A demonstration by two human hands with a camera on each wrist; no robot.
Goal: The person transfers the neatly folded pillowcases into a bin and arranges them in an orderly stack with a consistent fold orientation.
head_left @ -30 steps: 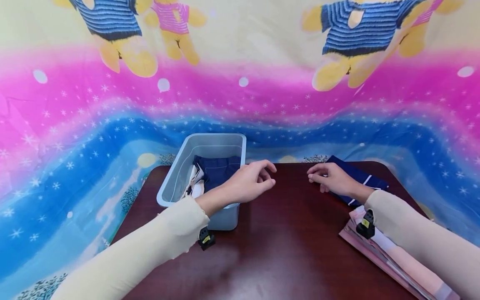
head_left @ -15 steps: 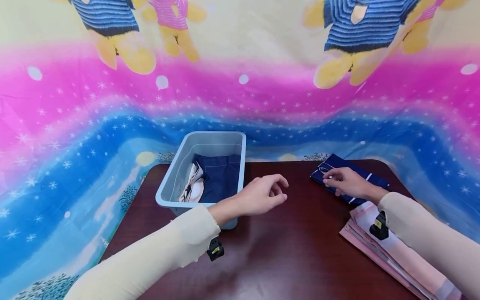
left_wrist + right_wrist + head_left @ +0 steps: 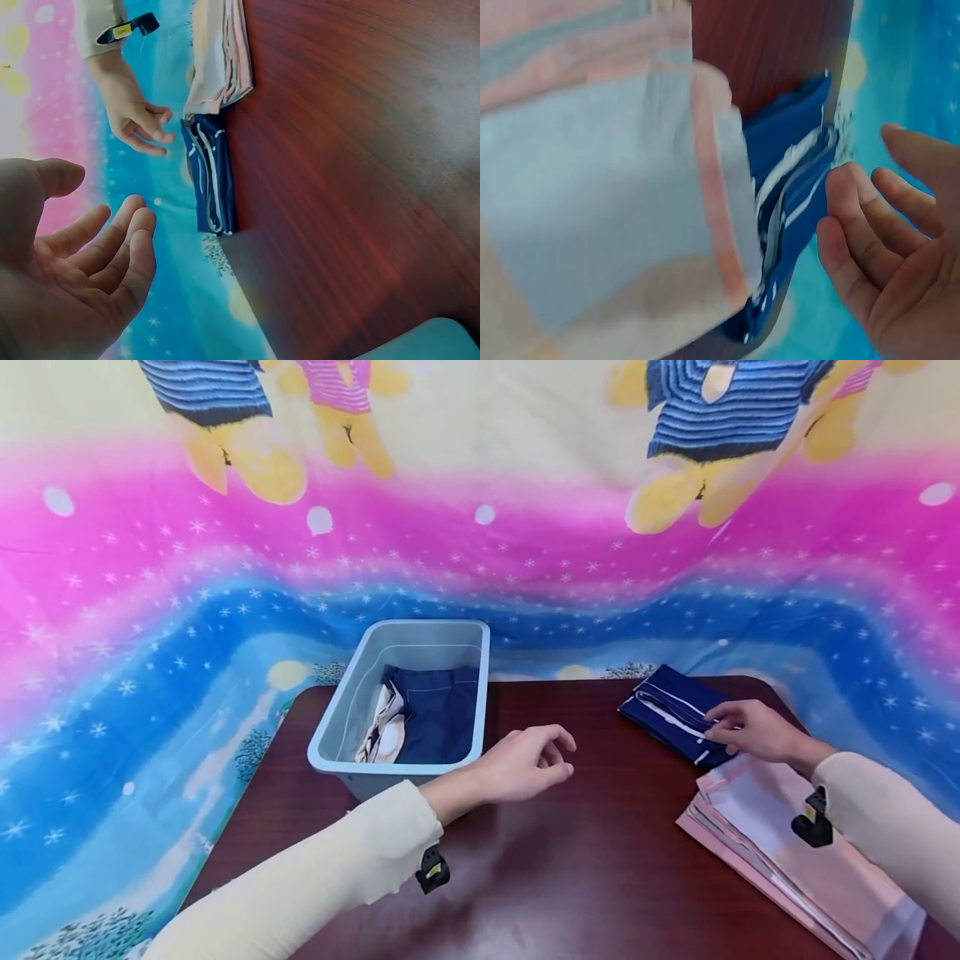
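Against a second ago, the right hand [image 3: 761, 731] sits farther toward the right edge of the surface [image 3: 600, 843], so the left end of a folded navy bundle [image 3: 660, 710] with white trim now shows instead of being covered; the left hand [image 3: 525, 764] is also nearer the front edge, and more of the box [image 3: 483, 693] shows past it. The navy bundle itself lies at the far right corner of the surface, as it does in the earlier views. Both hands hold nothing: the left fingers are loosely bent with the thumb apart, over the surface just right of the box, and the right fingers are relaxed and part-spread at the bundle's right end, though whether their tips touch the cloth or only hover in front of it I cannot tell. For the work in hand, I judge this to be a moment between grips, with no cloth being carried. Counted, there are two hands, each sleeve with one black wrist device [image 3: 432, 870]; one box, toward the far left corner; inside it, one folded navy cloth [image 3: 438, 718] and one pale bundle [image 3: 386, 731] along its left wall; one navy bundle outside; and one pink stack [image 3: 810, 852] along the right edge, its separate pieces too closely layered to number.
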